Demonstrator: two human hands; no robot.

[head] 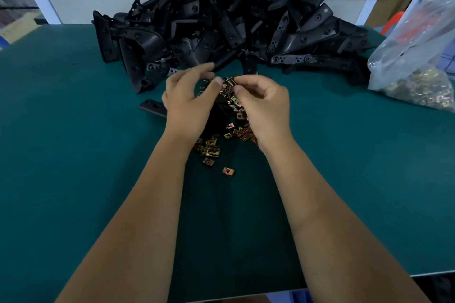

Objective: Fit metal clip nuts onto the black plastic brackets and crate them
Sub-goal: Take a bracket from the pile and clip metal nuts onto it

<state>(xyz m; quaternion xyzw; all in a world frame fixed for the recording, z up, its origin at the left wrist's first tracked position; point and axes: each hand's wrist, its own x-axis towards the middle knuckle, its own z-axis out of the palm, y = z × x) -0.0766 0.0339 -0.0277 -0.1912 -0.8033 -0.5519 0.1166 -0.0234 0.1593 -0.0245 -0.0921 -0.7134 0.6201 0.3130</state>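
A big heap of black plastic brackets (221, 19) lies at the far side of the green table (73, 155). Several brass-coloured clip nuts (211, 150) are scattered in front of it, between my wrists. My left hand (187, 103) holds one black bracket (152, 107); one end sticks out to the left of my palm, and most of the rest is hidden under the hand. My right hand (263, 106) pinches a clip nut (231, 82) between thumb and forefinger, right beside my left thumb and over the bracket's far end.
A clear plastic bag (418, 76) with more clip nuts slumps at the right edge of the table. Cardboard boxes and white frame posts stand behind. The table's near edge runs along the bottom right. No crate is in view.
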